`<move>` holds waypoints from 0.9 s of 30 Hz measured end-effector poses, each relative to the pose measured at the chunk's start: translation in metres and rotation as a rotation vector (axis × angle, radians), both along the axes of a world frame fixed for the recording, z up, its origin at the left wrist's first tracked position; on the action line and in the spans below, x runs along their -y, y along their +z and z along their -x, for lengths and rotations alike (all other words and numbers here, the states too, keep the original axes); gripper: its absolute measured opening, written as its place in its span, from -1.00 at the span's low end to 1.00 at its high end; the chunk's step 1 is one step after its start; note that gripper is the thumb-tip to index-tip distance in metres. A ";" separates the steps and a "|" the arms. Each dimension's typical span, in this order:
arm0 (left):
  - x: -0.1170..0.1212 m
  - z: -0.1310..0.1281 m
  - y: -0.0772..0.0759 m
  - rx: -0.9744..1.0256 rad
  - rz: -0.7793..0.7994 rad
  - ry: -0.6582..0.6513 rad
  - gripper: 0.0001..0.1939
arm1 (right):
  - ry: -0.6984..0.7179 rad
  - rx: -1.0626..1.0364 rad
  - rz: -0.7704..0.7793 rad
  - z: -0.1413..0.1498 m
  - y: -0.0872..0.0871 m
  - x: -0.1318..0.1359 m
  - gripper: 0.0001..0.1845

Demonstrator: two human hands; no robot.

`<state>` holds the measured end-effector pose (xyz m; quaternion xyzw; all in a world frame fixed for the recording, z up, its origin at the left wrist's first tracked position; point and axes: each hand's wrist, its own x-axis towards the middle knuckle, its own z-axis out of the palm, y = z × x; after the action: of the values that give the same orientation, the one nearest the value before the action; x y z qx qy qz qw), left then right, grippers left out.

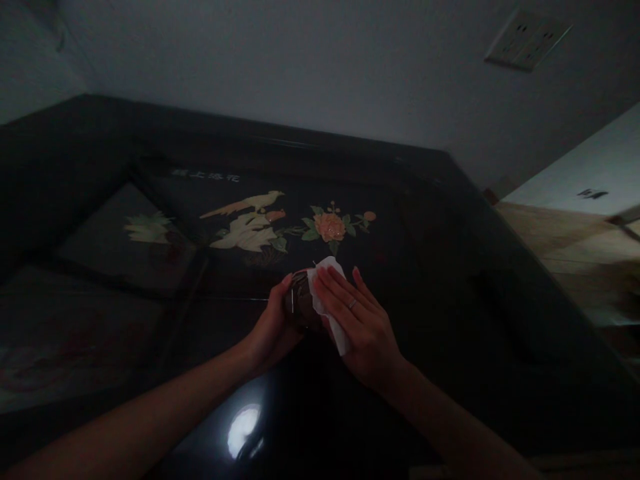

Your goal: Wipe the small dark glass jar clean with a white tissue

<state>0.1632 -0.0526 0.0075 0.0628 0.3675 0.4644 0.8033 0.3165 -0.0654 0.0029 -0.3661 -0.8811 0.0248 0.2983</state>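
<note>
My left hand (273,327) is wrapped round a small dark brown object (300,301), perhaps a jar or cup, held just above the black lacquered cabinet top (440,280). My right hand (357,320), with a ring on one finger, presses a white tissue (325,280) against the side of that object, fingers laid together over it. The tissue hangs down under my right palm. The dim light hides what the object is exactly.
The glossy black cabinet carries an inlaid bird (250,220) and an orange flower (330,227). A lamp glare (244,430) shines on its near surface. A grey wall with a socket plate (527,39) stands behind. Light floor (575,247) lies to the right.
</note>
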 end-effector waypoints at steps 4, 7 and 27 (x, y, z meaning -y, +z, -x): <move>-0.001 0.002 0.001 -0.010 0.026 -0.003 -0.71 | 0.121 0.006 0.012 0.002 0.000 0.004 -0.48; -0.002 0.003 -0.001 -0.001 0.029 -0.060 -0.66 | 0.177 0.015 0.018 0.001 0.000 0.003 -0.48; -0.002 0.004 -0.005 0.021 -0.011 -0.070 -0.67 | 0.151 0.011 0.037 0.001 0.001 -0.001 -0.45</move>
<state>0.1596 -0.0509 0.0022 0.0750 0.3539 0.4385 0.8227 0.3156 -0.0643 0.0043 -0.3043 -0.9071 0.0613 0.2842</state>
